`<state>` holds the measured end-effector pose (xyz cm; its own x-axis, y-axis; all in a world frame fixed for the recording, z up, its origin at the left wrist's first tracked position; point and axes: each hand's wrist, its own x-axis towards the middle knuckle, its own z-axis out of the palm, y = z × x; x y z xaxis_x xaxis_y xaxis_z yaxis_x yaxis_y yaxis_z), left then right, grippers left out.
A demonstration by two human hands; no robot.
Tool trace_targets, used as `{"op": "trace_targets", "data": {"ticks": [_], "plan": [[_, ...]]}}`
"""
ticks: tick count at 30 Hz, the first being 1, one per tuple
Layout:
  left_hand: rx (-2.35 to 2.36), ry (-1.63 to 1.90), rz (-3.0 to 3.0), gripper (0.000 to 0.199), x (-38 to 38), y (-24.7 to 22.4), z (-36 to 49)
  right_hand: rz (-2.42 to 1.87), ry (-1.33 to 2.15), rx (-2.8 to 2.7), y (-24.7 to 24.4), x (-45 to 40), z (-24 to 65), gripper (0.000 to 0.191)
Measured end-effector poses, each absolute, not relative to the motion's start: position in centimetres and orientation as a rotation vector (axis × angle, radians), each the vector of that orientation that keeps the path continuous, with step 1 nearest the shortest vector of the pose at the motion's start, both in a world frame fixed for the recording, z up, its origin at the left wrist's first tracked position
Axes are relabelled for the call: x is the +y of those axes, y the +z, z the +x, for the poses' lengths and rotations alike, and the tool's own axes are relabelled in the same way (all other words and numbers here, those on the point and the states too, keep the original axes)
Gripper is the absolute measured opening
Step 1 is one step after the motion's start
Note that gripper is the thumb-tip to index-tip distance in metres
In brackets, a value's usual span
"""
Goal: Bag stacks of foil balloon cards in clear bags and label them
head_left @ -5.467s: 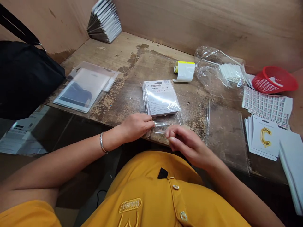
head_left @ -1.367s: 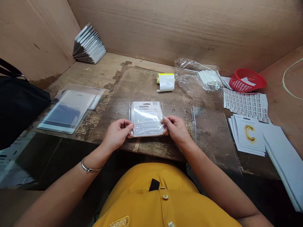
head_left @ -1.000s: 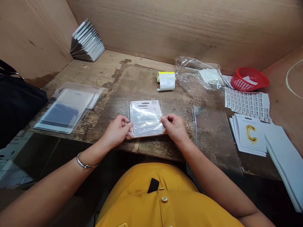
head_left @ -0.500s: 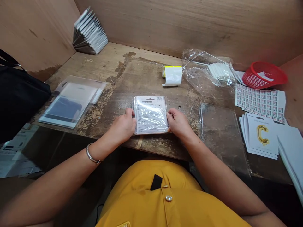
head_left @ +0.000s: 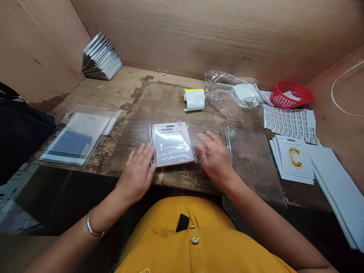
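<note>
A flat printed package in a shiny clear sleeve lies on the brown table, its text side and barcode facing up. My left hand is at its left edge, fingers stretched out, the fingertips touching or just beside the sleeve. To the right of the package, my right hand has its fingers apart, a little off the sleeve, and is slightly blurred. Neither hand grips anything. Beyond the package stands a roll of white labels with a yellow edge.
Clear sleeves lie right of my right hand. Farther right are cards with a gold C, a sticker sheet and a red basket. Filled sleeves lie left; a packet stack stands in the back corner.
Both hands have let go of the package's edges and their fingers have opened. My right hand has moved away from the sleeve. The camera view has shifted, moving the surroundings left in the picture.
</note>
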<state>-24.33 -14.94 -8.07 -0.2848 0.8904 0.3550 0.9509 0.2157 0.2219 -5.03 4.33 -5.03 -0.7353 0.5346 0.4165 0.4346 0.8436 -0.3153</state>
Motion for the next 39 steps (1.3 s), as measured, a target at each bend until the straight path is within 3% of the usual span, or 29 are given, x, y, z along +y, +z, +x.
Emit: {"op": "trace_targets", "data": {"ticks": [7,12,15,17,19,22,24,26,32,39], "plan": [[-2.449,-0.510,-1.812,0.061,-15.5,-9.2,-22.2,-0.863,0.458,-2.798,-6.4,1.9,-5.4,0.062],[-2.361,-0.470,-1.820,0.059,-15.8,-9.9,-22.7,-0.849,0.371,-2.946,-5.2,2.1,-3.9,0.066],[-2.376,-0.413,-1.843,0.061,-16.1,-8.4,-24.2,-0.790,0.406,-2.982,-4.0,3.6,-2.9,0.075],[-2.455,-0.488,-1.851,0.062,-15.8,-6.0,-25.6,-0.785,0.491,-2.892,-2.7,6.1,-2.6,0.068],[-2.589,-0.767,-1.843,0.054,-14.2,-2.9,-26.8,-0.895,0.569,-2.681,-1.2,9.7,-3.3,0.046],[-2.742,-1.620,-1.678,0.036,-8.6,0.6,-27.8,-1.060,0.604,-2.333,0.5,15.3,-6.7,0.025],[-2.681,-2.279,-1.349,0.028,-3.4,1.3,-28.1,-1.116,0.643,-2.231,0.9,18.3,-10.1,0.020],[-2.652,-2.675,-0.904,0.028,2.0,1.0,-28.2,-1.166,0.685,-2.190,0.8,20.7,-13.7,0.024],[-2.749,-2.809,-0.785,0.009,12.0,-1.2,-29.2,-1.332,0.863,-2.013,-1.0,25.2,-20.3,0.025],[-2.866,-2.952,-0.570,0.025,14.8,-2.7,-31.5,-1.107,1.353,-1.833,-2.1,25.7,-20.0,0.028]]}}
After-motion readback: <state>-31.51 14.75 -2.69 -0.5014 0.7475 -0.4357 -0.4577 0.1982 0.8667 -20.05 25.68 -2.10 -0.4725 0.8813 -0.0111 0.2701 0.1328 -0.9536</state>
